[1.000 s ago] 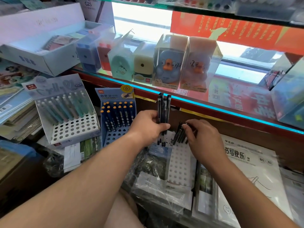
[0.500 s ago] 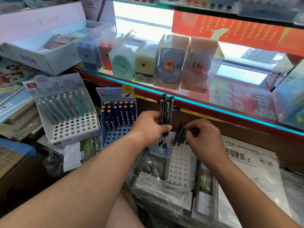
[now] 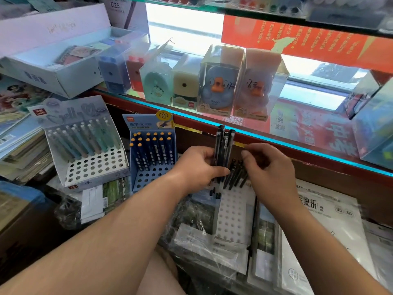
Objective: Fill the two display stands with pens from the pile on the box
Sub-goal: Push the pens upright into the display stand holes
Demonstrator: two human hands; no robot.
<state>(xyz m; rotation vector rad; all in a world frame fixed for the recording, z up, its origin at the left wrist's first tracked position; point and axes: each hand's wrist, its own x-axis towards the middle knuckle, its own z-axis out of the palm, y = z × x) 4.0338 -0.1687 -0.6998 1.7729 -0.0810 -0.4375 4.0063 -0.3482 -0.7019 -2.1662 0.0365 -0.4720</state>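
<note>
Head view: left hand (image 3: 197, 167) grips a bundle of slim black plastic pens (image 3: 223, 145) upright, three tops visible above the fingers. Right hand (image 3: 272, 169) hovers just beside it, fingers curled over roughly five standing black pens (image 3: 234, 175) in the back rows of the white perforated cardboard stand (image 3: 234, 216); can't tell if it pinches one. Front hole rows open. Red shelf edge (image 3: 297, 146) close behind both hands

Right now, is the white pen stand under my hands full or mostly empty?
Mostly empty: the white stand holds a few black pens at its back; the holes nearer you are bare.
</note>
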